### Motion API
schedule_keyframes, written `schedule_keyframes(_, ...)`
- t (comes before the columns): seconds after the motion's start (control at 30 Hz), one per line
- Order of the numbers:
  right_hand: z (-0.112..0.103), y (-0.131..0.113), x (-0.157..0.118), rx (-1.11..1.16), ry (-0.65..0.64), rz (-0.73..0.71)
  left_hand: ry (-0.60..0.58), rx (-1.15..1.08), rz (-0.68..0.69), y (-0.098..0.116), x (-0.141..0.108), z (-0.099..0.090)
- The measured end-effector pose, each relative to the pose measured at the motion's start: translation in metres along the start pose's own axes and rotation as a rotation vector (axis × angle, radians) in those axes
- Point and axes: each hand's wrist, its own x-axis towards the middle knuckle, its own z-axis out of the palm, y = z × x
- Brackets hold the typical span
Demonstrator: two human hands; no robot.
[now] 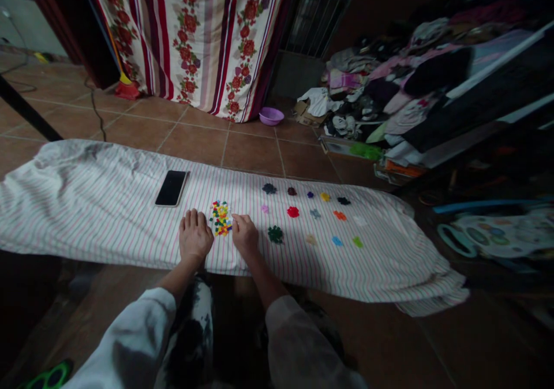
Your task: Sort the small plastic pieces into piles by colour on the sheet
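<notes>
A pile of small mixed-colour pieces (221, 218) lies on the striped cloth (108, 204) between my hands. My left hand (195, 234) rests flat on the cloth just left of the pile, fingers extended. At the pile's right edge is my right hand (244, 233), its fingers closed in a pinch; whatever is between them is too small to make out. To the right, small single-colour heaps sit in rows, among them a dark green heap (275, 234), a red heap (293, 212), a grey heap (269, 188) and an orange heap (340, 215).
A black-screened phone (172, 188) lies on the cloth left of the pile. Beyond the cloth's far edge, a purple basin (271, 116) stands on the tiled floor by a floral curtain (208, 42). Heaped clothes (389, 89) fill the back right.
</notes>
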Motion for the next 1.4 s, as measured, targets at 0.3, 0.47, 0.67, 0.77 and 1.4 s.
schedule_keyframes(0.3,-0.004,0.002,-0.014,0.059,-0.078,-0.056,-0.009,-0.013,0.004,-0.001,0.000,-0.001)
schedule_keyframes(0.47,0.003,-0.005,-0.007,0.155,-0.086,-0.136,-0.003,-0.016,0.008,-0.001,-0.001,0.000)
schedule_keyframes(0.67,0.002,-0.007,0.012,0.218,-0.136,-0.201,0.006,-0.011,0.018,-0.003,-0.001,0.003)
schedule_keyframes(0.77,0.001,-0.009,0.029,0.142,-0.158,-0.193,0.023,0.027,0.029,-0.003,-0.002,0.006)
schedule_keyframes(1.4,0.011,-0.004,0.056,0.043,-0.357,-0.268,0.020,0.041,0.023,-0.002,-0.001,0.005)
